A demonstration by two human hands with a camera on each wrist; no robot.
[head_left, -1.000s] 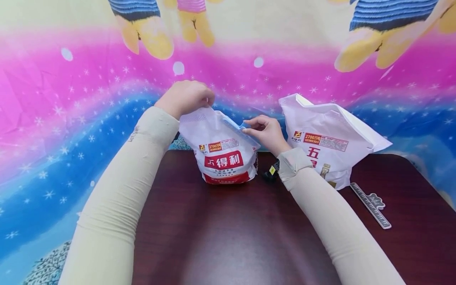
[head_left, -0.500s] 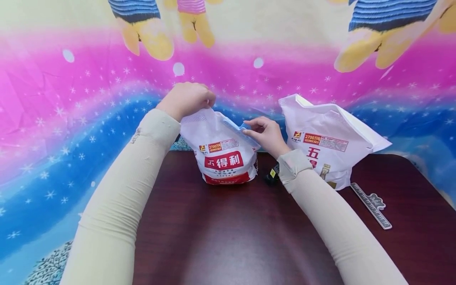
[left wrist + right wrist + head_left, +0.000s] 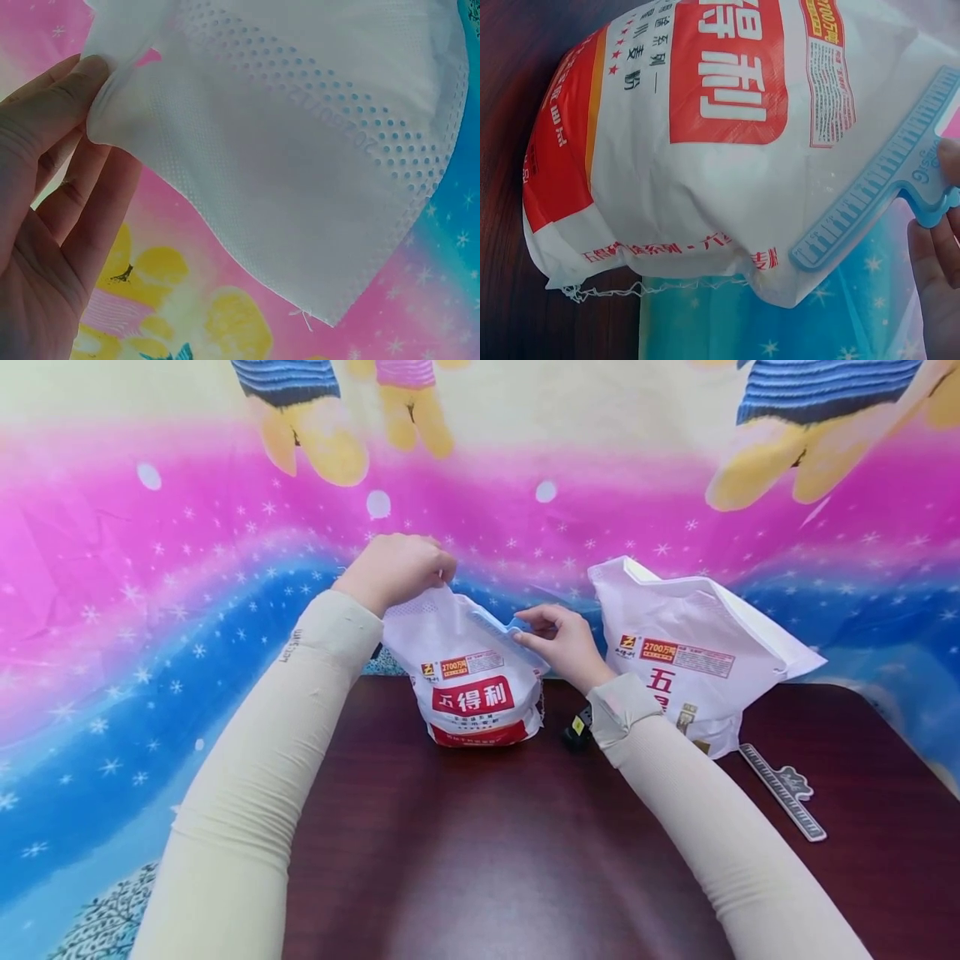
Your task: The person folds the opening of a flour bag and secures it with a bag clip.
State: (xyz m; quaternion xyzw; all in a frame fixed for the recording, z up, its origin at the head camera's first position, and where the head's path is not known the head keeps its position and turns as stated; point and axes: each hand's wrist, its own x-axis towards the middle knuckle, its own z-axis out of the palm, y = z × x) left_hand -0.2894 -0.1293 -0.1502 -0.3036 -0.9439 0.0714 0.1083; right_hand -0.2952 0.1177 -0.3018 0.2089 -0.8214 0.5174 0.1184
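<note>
A white flour bag (image 3: 472,697) with red printing stands on the table, its top slanted. My left hand (image 3: 397,568) pinches the raised corner of its top edge; in the left wrist view, thumb and fingers grip the white fabric (image 3: 247,142). Along the slanted right side of the top lies a light blue clip (image 3: 881,176) with a keyboard pattern, set across the bag. My right hand (image 3: 566,643) pinches the clip's handle between thumb and fingers. How far the clip's back bar reaches behind the bag is hidden.
A second white flour bag (image 3: 667,618) stands right of my right hand, its top gaping. A grey keyboard-patterned clip (image 3: 783,793) lies beside it. A black object with a yellow label (image 3: 577,731) sits between the bags. A printed cloth (image 3: 495,518) hangs behind the dark table (image 3: 487,843).
Both hands keep their holds on the bag and the blue clip. My left hand has sunk very slightly and the whole view has shifted a little; otherwise things stand as before.
</note>
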